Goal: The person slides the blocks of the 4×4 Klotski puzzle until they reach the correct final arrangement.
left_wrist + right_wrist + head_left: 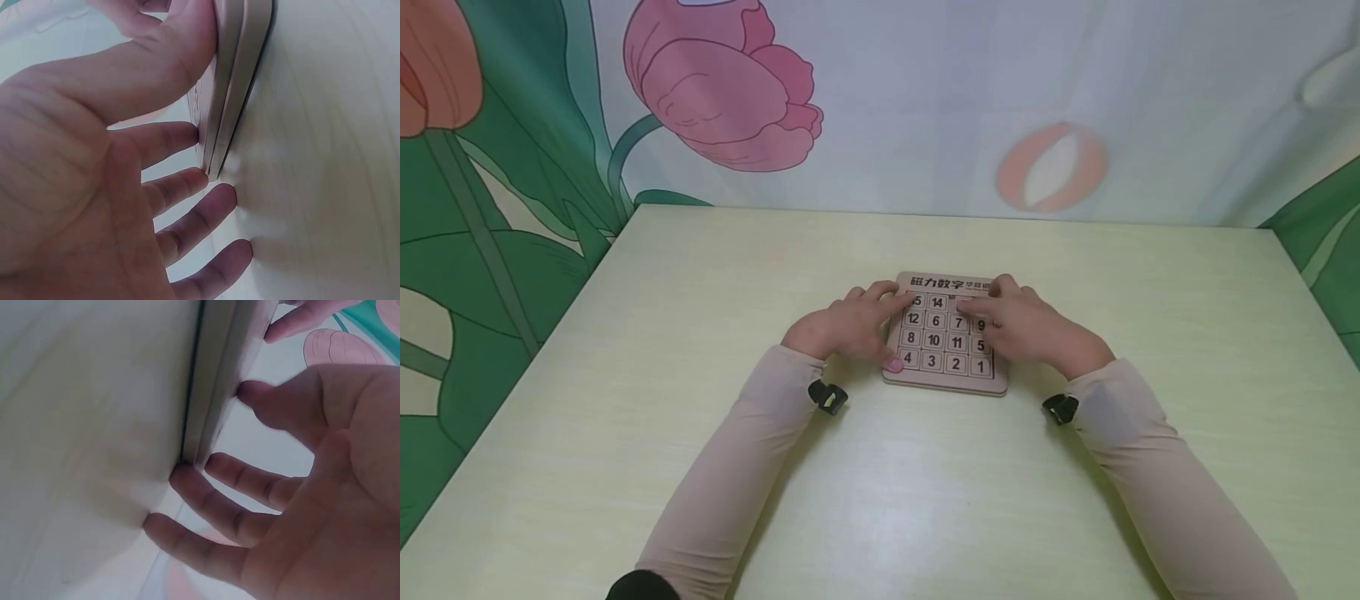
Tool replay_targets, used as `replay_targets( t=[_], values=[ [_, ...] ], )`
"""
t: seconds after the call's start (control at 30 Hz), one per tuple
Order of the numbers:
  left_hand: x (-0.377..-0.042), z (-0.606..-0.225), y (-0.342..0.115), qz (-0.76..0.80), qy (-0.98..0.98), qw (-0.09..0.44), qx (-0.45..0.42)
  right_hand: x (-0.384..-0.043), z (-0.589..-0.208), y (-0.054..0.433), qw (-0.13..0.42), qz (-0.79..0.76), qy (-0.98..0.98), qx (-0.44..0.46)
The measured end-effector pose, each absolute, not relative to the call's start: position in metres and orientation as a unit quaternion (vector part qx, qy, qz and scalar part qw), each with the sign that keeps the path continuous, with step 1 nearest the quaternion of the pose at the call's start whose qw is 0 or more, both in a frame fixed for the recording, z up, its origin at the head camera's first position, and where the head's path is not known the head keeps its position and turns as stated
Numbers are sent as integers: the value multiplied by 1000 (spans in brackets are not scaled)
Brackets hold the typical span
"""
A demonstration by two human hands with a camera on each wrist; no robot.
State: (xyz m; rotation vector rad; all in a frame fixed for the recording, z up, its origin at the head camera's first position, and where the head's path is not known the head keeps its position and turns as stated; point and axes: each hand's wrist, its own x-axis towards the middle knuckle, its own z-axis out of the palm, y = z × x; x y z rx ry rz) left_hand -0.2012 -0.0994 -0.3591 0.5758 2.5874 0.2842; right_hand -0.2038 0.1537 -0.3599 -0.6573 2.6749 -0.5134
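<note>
A number sliding puzzle (943, 387) lies flat on the table, its square tiles set in rows under a printed title. At its left side, my left hand (855, 327) has the thumb on the lower-left corner by tile 4 and the index fingertip on tile 15. The other left fingers (215, 275) spread out, two of them touching the table. My right hand (1033, 323) reaches in from the right, index finger over the top row beside tile 14, thumb near tiles 9 and 5. Its outer fingers (194, 547) rest along the puzzle's edge and on the table. Part of the top row is hidden.
The pale table (887, 500) stretches around the puzzle on all sides. Behind it hangs a backdrop (910, 100) with printed flowers and leaves. A dark camera strap (828, 397) sits at the left wrist and another strap (1061, 409) at the right.
</note>
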Motion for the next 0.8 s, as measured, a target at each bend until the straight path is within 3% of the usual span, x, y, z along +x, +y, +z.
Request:
replay_targets(
  t=[0.8],
  values=[
    [-200,-357,-102,123,940,234,215,-194,-360,139,143,-93,956,-238]
  ],
)
